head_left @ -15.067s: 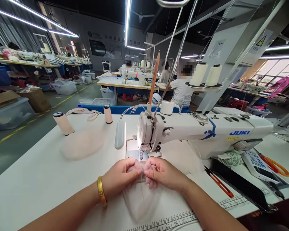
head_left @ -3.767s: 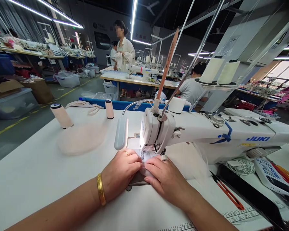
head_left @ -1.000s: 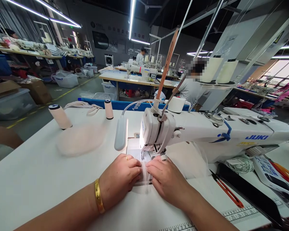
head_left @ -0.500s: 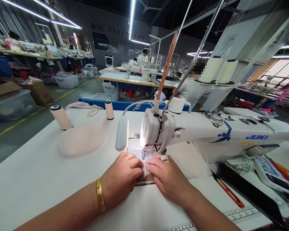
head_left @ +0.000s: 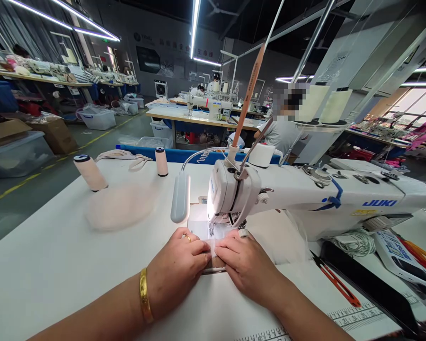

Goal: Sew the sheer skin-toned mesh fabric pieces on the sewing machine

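Note:
A small piece of thin white fabric [head_left: 213, 245] lies under the presser foot and needle of a white sewing machine [head_left: 230, 189]. My left hand [head_left: 177, 267], with a gold ring and bangle, has its curled fingers closed on the fabric's left side. From the right, my right hand [head_left: 250, 265] grips the same fabric, its fingertips pressed down just in front of the needle. Only a narrow strip of the cloth shows between the two hands. The machine's lamp [head_left: 180, 198] lights this spot.
Two pink thread cones, one leaning [head_left: 90, 174] and one upright [head_left: 161, 162], stand at the back left near a sheer pale fabric piece [head_left: 120, 208]. On the right lie an orange-handled cutter [head_left: 341, 286], a black phone-like slab [head_left: 369, 284] and a coiled cable [head_left: 355, 243]. A co-worker [head_left: 282, 128] sits beyond.
Both hands remain on the fabric with small finger shifts; the left wrist has moved slightly left. The fabric's near end between the hands shows a little shorter. The co-worker's head has shifted slightly right.

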A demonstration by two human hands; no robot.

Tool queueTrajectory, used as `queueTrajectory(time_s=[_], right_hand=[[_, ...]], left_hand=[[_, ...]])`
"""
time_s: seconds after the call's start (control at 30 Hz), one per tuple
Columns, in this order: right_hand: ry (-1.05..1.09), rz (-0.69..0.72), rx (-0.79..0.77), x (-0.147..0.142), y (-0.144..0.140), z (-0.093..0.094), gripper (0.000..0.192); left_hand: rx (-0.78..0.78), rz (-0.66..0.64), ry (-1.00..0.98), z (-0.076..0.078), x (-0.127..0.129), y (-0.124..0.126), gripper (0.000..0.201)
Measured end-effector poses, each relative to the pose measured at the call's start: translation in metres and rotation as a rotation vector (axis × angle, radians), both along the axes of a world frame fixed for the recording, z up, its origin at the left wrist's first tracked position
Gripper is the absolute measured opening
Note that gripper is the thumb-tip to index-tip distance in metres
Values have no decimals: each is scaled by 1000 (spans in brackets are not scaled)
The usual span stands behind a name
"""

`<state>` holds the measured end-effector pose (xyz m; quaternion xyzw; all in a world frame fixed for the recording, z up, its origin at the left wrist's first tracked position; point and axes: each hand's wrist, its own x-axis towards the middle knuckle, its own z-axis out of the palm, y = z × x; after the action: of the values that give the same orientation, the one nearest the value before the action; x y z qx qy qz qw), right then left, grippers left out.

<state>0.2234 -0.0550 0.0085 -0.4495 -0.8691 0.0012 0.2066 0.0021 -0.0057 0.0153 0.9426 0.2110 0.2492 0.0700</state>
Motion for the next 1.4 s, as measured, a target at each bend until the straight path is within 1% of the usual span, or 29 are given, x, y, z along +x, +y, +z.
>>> queueTrajectory(time_s=[0.2,0.37,0.5,0.57,0.67,0.8,0.87,0.9,0.97,1.0,1.07,1.13,1.2,1.27,1.33,1.4], right_hand=[[14,-59,11,-2,7,-6,33],[-5,-149,-15,-4,10,-7,38],[10,-197,39,-4,14,-9,45],[13,-209,61,-4,15,-9,45],[7,-210,46,-3,16,-8,44],[26,-207,33,-2,13,-7,48],[52,-182,33,-2,12,-8,48],[70,-158,32,-3,11,-8,48],[113,-90,31,-7,8,-7,46],[132,-47,29,-10,6,-6,45],[165,49,24,-15,2,-3,45],[184,157,14,-21,-2,1,46],[189,239,-1,-24,-6,3,44],[183,280,-25,-25,-10,5,41],[173,294,-50,-25,-12,5,38],[161,308,-61,-24,-13,5,35]], left_hand=[[58,11,-28,-3,2,9,33],[89,51,38,-3,6,18,34],[115,75,45,-4,8,24,35],[111,81,38,-4,8,26,35],[86,104,39,-4,7,27,31],[32,200,89,-3,4,28,21],[44,238,135,-1,4,26,18],[66,252,161,0,4,23,20],[113,289,228,4,4,14,24],[121,304,266,7,4,8,22],[81,307,334,13,0,-3,19],[5,295,365,19,-6,-10,23],[-30,333,352,25,-14,-9,19],[-10,388,305,27,-19,-1,10],[11,405,254,27,-21,8,9],[5,392,235,24,-20,15,8]])
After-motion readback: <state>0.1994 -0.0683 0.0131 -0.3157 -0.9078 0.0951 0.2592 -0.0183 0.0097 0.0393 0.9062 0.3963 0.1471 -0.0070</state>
